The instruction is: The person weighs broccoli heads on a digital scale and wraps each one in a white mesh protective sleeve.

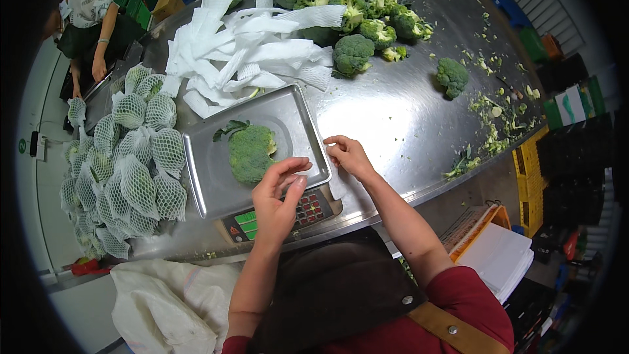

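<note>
One broccoli head point(250, 153) with a small leaf lies on the steel tray point(204, 174) of a digital scale point(333, 204). My left hand point(280, 191) hovers over the tray's near edge beside the broccoli, its fingers loosely bent, thumb apart, with nothing in them. Just off the tray's right edge is my right hand point(348, 156). Its fingers are loosely bent and hold nothing I can see; whether they touch the rim I cannot tell. Part of the scale's keypad and its green display point(247, 225) show below the tray, partly covered by my left hand.
White foam net sleeves point(252, 52) lie heaped behind the scale. Netted broccoli heads point(131, 157) are piled at the left, bare broccoli point(354, 16) at the back. A single broccoli head point(452, 77) and trimmings point(495, 115) lie right. Another person point(92, 23) works far left.
</note>
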Demonstrator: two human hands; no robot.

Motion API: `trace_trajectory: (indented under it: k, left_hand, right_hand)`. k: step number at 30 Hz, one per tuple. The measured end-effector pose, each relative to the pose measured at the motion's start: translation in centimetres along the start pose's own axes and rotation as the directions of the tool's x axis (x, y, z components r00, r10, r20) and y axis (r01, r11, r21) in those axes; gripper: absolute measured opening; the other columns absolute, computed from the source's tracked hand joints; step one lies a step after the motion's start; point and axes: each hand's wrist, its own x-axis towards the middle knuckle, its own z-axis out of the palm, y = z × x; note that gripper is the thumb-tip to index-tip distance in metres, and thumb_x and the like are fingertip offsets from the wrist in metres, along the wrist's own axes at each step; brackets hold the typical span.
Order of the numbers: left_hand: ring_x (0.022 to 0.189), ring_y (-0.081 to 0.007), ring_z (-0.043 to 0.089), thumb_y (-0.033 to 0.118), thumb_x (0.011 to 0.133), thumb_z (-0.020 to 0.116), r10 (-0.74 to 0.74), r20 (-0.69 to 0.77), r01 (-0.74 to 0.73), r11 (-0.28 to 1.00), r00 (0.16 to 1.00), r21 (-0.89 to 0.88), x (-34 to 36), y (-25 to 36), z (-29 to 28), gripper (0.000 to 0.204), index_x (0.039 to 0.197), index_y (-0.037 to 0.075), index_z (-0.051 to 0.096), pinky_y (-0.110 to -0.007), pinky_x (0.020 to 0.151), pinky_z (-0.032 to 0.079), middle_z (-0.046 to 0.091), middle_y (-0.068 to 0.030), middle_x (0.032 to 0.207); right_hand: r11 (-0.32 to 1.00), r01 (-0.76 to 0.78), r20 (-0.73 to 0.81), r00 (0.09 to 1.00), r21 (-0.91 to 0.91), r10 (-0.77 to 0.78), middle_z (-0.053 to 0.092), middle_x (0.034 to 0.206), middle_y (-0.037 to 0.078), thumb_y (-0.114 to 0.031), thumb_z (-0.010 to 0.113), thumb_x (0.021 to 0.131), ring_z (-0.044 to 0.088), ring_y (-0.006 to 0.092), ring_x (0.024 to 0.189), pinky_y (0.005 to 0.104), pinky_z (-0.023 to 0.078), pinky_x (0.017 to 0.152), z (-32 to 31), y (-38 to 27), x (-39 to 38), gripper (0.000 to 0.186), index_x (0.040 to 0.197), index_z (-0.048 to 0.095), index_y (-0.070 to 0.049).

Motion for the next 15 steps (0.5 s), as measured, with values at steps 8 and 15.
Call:
trace_trajectory:
  k: [8, 15]
  left_hand:
    - [0.105, -0.0251, 0.06, -0.001, 0.087, 0.052, -0.114, 0.087, 0.123, 0.987, 0.99, -0.1, 0.3, -1.3, 1.7, 0.031, 0.118, -0.005, 0.049, -0.034, 0.083, 0.05, 0.059, -0.0163, 0.112]
    - [0.1, -0.0139, 0.057, 0.003, 0.085, 0.062, -0.152, -0.02, 0.143, 0.962, 0.988, -0.233, 1.5, -1.7, 2.5, 0.043, 0.124, -0.005, 0.045, -0.028, 0.083, 0.047, 0.058, -0.0125, 0.113]
  right_hand:
    - [0.999, 0.041, -0.189, 0.981, -0.032, -0.046, 0.06, 0.088, 0.004, -0.017, 0.073, 0.074, 0.053, 0.0129, 0.086, 0.0267, 0.044, 0.078, -0.4, 0.7, -0.2, 0.031, 0.098, 0.06, -0.003]
    - [0.982, 0.178, 0.008, 0.984, -0.055, -0.178, 0.053, 0.088, -0.002, -0.004, 0.072, 0.077, 0.05, 0.0039, 0.081, 0.0221, 0.045, 0.069, 0.1, -10.3, -10.4, 0.023, 0.087, 0.051, -0.005]
